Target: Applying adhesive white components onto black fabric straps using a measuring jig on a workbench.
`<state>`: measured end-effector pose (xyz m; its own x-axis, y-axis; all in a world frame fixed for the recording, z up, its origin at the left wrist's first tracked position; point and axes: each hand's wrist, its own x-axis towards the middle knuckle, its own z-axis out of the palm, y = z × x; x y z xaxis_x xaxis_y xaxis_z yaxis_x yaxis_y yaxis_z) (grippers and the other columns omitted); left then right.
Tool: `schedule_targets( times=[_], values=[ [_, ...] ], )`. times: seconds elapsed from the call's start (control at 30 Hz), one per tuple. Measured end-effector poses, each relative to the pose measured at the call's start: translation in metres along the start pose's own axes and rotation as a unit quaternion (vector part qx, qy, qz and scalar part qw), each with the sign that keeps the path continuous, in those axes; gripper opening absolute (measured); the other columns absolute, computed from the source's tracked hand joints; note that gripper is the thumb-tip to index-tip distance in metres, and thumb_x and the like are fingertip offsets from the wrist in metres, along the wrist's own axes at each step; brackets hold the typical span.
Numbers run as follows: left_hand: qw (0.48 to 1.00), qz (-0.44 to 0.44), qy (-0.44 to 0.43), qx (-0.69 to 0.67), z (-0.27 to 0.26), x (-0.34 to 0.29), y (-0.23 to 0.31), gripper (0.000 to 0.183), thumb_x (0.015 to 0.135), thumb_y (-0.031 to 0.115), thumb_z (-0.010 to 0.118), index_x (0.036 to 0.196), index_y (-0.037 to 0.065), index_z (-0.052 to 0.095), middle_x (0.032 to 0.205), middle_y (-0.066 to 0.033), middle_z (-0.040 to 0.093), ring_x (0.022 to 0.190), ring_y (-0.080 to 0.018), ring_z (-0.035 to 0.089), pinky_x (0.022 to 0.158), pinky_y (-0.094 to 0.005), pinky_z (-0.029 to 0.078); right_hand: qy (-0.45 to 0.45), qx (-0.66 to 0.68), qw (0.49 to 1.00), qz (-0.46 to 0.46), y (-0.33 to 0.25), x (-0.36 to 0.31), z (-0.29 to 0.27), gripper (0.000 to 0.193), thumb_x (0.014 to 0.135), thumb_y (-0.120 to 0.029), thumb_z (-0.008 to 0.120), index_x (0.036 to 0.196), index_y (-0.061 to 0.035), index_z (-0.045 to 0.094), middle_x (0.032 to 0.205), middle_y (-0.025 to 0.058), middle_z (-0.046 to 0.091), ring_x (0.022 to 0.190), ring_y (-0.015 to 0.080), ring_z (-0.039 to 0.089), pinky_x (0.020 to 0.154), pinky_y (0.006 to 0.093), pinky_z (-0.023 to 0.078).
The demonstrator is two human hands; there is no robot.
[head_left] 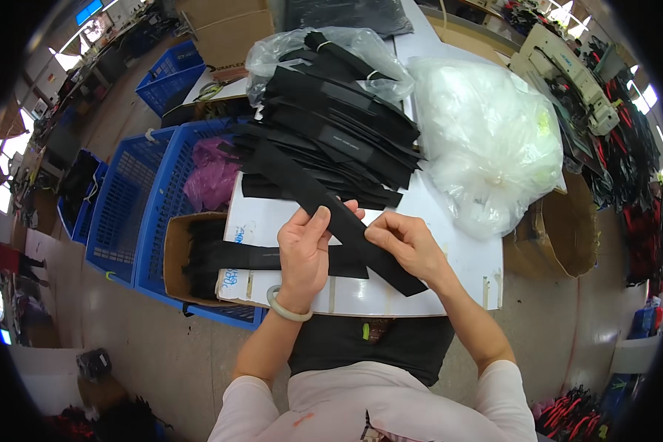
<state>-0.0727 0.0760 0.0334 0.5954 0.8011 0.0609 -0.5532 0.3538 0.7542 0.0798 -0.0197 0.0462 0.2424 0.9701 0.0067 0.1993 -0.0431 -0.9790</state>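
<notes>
A long black fabric strip (295,179) runs diagonally across the white table (457,283), from the pile down toward the front edge. My left hand (307,247), with a pale bangle at the wrist, pinches its middle between thumb and fingers. My right hand (405,239) is closed on the same strip a little further right, thumb on top. Beneath it, another black strip (254,257) lies crosswise, reaching left over an open cardboard box (177,258). Beyond my hands sits a heaped pile of black strips (339,125), a few with small printed labels.
A large clear plastic bag with white contents (486,140) stands at the right of the table. Blue plastic crates (129,199) line the left side, one holding a pink bag (212,174). A cardboard carton (567,236) is at the right, below a sewing machine (565,70).
</notes>
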Motion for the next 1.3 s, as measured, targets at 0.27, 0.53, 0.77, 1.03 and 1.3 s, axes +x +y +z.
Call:
schedule_targets(
  times=[0.27, 0.53, 0.77, 1.03, 1.3],
  values=[
    [0.997, -0.073, 0.012, -0.011, 0.043, -0.008, -0.028, 0.023, 0.098, 0.016, 0.052, 0.108, -0.005, 0.055, 0.101, -0.024, 0.067, 0.092, -0.0317, 0.069, 0.081, -0.0385, 0.059, 0.061, 0.078, 0.991, 0.09, 0.007, -0.066, -0.013, 0.015, 0.086, -0.01, 0.07, 0.08, 0.0027, 0.064, 0.068, -0.0002, 0.062, 0.061, 0.0037, 0.051, 0.056, 0.0204, 0.041],
    [0.995, -0.048, -0.009, 0.087, 0.067, -0.009, -0.059, 0.026, 0.098, 0.02, 0.054, 0.099, -0.006, 0.059, 0.088, -0.0215, 0.069, 0.078, -0.0292, 0.071, 0.072, -0.0352, 0.057, 0.15, 0.007, 0.987, 0.055, 0.032, -0.085, -0.024, 0.014, 0.088, -0.009, 0.066, 0.083, 0.003, 0.062, 0.07, 0.0001, 0.062, 0.066, 0.0037, 0.053, 0.059, 0.0197, 0.042],
    [0.989, -0.129, 0.03, -0.067, 0.08, 0.006, -0.074, 0.032, 0.102, 0.033, 0.047, 0.09, 0.003, 0.05, 0.065, -0.0016, 0.041, 0.057, -0.0156, 0.042, 0.07, -0.0383, 0.052, 0.298, 0.085, 0.95, -0.052, 0.049, -0.082, -0.012, 0.014, 0.085, -0.006, 0.069, 0.092, 0.0029, 0.06, 0.08, 0.008, 0.068, 0.068, 0.0118, 0.063, 0.06, 0.0285, 0.048],
    [0.964, -0.161, 0.02, -0.212, 0.089, 0.02, -0.081, 0.031, 0.1, 0.034, 0.051, 0.101, 0.003, 0.051, 0.081, -0.0075, 0.055, 0.078, -0.0211, 0.056, 0.089, -0.0417, 0.048, 0.349, -0.238, 0.895, -0.146, 0.041, -0.083, -0.026, 0.036, 0.07, -0.013, 0.082, 0.097, 0.0026, 0.065, 0.085, 0.0132, 0.066, 0.073, 0.0265, 0.066, 0.065, 0.034, 0.052],
    [0.975, -0.207, 0.051, -0.057, 0.079, 0.015, -0.1, 0.035, 0.094, 0.034, 0.061, 0.074, 0.008, 0.05, 0.056, -0.0064, 0.052, 0.059, -0.0237, 0.061, 0.081, -0.0454, 0.053, 0.292, -0.055, 0.95, -0.093, 0.046, -0.091, -0.036, 0.022, 0.073, -0.005, 0.078, 0.09, 0.0023, 0.067, 0.082, 0.0113, 0.065, 0.07, 0.0172, 0.062, 0.065, 0.0268, 0.049]
  ],
)
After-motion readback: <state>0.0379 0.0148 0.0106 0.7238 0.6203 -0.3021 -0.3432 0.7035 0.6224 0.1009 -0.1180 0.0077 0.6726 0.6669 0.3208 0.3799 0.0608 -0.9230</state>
